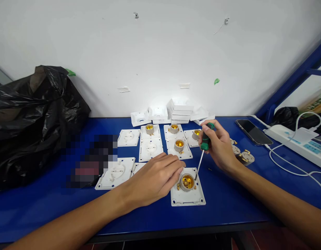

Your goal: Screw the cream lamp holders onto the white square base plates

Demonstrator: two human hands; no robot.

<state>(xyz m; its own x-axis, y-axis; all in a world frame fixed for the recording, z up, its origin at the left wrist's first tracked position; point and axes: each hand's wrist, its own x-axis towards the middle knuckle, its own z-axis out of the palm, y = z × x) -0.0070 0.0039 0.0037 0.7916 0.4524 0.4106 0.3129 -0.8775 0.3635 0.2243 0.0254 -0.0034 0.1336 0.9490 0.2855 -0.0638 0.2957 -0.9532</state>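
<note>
My right hand (216,142) is closed round the green and black handle of a screwdriver (201,161). The shaft slants down, with its tip at the right side of a round lamp socket (187,182) lined with gold-coloured metal. That socket sits on a square white plate (188,198) near the table's front. Curled fingers of my left hand (160,175) press at the plate's upper left corner, beside the socket; the fingertips are partly hidden. Behind are several more white plates (151,148), some with sockets (179,146). Another plate (116,172) lies left of my left hand.
White box-shaped covers (180,111) are stacked against the wall. Loose socket parts (245,157) lie beyond my right wrist. At right are a phone (253,131), white cables and a power strip (303,144). A large black plastic bag (38,125) fills the left of the blue table (150,222).
</note>
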